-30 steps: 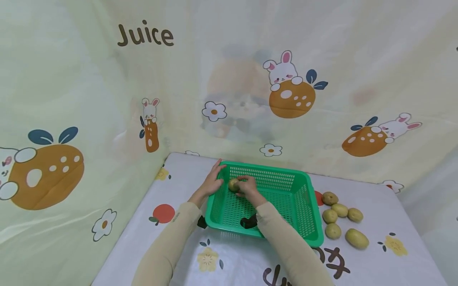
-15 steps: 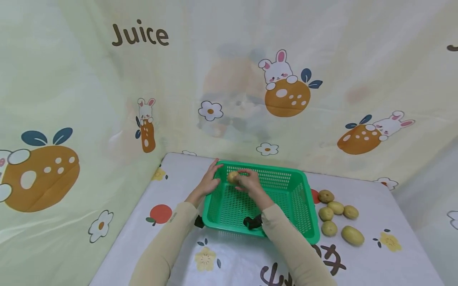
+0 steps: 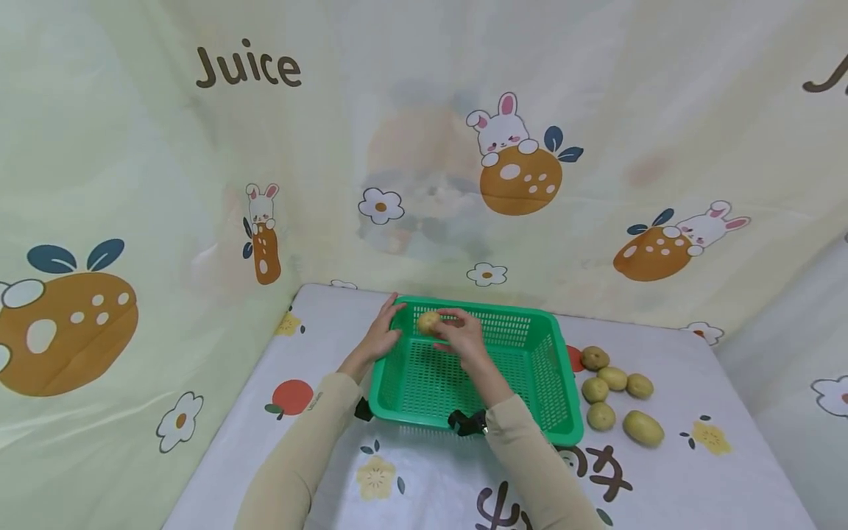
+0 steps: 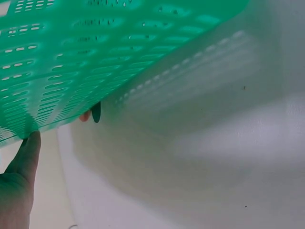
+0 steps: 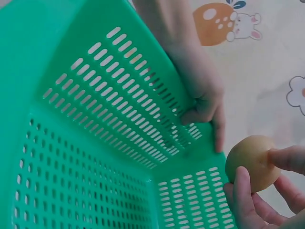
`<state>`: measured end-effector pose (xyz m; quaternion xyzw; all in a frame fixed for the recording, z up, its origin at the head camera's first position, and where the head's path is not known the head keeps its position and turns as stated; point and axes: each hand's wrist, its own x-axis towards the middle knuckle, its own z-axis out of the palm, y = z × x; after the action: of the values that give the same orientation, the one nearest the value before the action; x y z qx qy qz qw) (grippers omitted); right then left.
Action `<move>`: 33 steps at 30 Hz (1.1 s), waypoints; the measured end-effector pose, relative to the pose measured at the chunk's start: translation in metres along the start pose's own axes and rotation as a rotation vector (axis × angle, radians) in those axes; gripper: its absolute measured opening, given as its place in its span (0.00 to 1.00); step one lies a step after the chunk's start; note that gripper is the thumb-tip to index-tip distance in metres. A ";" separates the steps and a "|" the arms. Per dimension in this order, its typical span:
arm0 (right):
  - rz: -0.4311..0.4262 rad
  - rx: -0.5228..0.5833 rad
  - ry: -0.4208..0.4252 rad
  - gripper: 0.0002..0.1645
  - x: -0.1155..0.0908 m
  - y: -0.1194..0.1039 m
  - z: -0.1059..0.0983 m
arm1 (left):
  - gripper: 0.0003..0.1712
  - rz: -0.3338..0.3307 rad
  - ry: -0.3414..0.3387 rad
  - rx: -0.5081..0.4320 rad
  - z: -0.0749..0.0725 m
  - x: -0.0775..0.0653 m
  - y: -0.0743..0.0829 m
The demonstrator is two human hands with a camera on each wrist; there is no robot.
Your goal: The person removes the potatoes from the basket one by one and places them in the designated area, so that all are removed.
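A green plastic basket (image 3: 555,368) with slotted walls stands on the table. My left hand (image 3: 379,340) grips its left rim near the far corner; in the right wrist view the thumb of that left hand (image 5: 202,88) hooks over the inner side. My right hand (image 3: 465,341) pinches a round yellow potato (image 3: 428,322) between thumb and fingers. The potato is raised near the far left corner, around rim height. No other potato shows inside the basket. The left wrist view catches the basket's outer wall (image 4: 86,62) and part of the left hand (image 4: 21,176).
Several potatoes lie on the tablecloth right of the basket, among them a larger oval potato (image 3: 642,428) and a darker potato (image 3: 595,358). A printed curtain (image 3: 424,147) hangs behind the table. Black wrist-camera gear (image 3: 467,422) sits at my right wrist.
My right hand has lifted the potato from low inside the basket up toward the rim. The left hand keeps its grip on the rim. The head view has turned slightly right.
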<state>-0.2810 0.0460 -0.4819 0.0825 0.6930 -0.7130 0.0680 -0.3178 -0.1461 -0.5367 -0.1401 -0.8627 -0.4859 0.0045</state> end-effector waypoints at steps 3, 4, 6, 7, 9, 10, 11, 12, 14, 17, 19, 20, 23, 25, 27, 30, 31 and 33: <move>-0.014 -0.002 0.013 0.23 -0.004 -0.004 -0.005 | 0.38 -0.004 0.000 0.002 0.000 0.000 0.001; -0.016 0.001 0.018 0.23 -0.005 -0.004 -0.008 | 0.38 -0.008 0.000 0.001 -0.001 0.000 0.001; -0.023 0.007 0.027 0.23 -0.007 -0.006 -0.012 | 0.38 -0.014 0.002 -0.004 -0.001 -0.001 0.002; -0.028 0.009 0.032 0.23 -0.008 -0.006 -0.015 | 0.38 -0.015 0.004 -0.004 -0.001 0.000 0.002; -0.033 0.014 0.037 0.23 -0.011 -0.006 -0.019 | 0.38 -0.019 0.003 0.006 -0.001 0.000 0.002; -0.035 0.016 0.040 0.23 -0.012 -0.006 -0.021 | 0.38 -0.017 0.005 0.006 -0.001 0.000 0.002; -0.037 0.018 0.044 0.23 -0.014 -0.005 -0.023 | 0.38 -0.015 0.006 0.009 0.000 0.000 0.001; -0.040 0.019 0.050 0.23 -0.015 -0.005 -0.025 | 0.38 -0.013 0.006 0.012 0.000 0.000 0.001; -0.045 0.026 0.060 0.23 -0.019 -0.003 -0.029 | 0.38 -0.013 0.005 0.015 0.000 -0.001 0.001; -0.063 0.028 0.080 0.23 -0.026 0.000 -0.038 | 0.38 -0.009 -0.002 0.012 0.002 -0.001 0.002; -0.084 0.029 0.093 0.23 -0.030 0.003 -0.045 | 0.38 -0.010 -0.008 0.008 0.003 -0.001 0.002; -0.092 0.027 0.105 0.24 -0.032 0.004 -0.049 | 0.38 -0.012 -0.012 0.006 0.003 -0.002 0.002; -0.108 0.029 0.144 0.24 -0.039 0.007 -0.062 | 0.38 -0.014 -0.018 0.003 0.004 -0.003 0.002; -0.118 0.024 0.176 0.24 -0.044 0.009 -0.071 | 0.38 -0.014 -0.018 0.001 0.003 -0.003 0.003; -0.121 0.026 0.206 0.24 -0.049 0.011 -0.080 | 0.38 -0.010 -0.016 0.001 0.003 -0.003 0.002; -0.118 0.038 0.238 0.24 -0.056 0.013 -0.093 | 0.38 -0.005 -0.011 0.002 0.003 -0.002 0.001; -0.113 0.042 0.246 0.25 -0.058 0.014 -0.098 | 0.38 -0.008 -0.012 0.005 0.003 -0.002 0.000; -0.103 0.047 0.261 0.25 -0.062 0.016 -0.105 | 0.38 -0.008 -0.013 0.005 0.003 -0.001 0.000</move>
<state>-0.2149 0.1497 -0.4871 0.1404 0.6823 -0.7148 -0.0617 -0.3163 -0.1440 -0.5383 -0.1397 -0.8645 -0.4829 -0.0030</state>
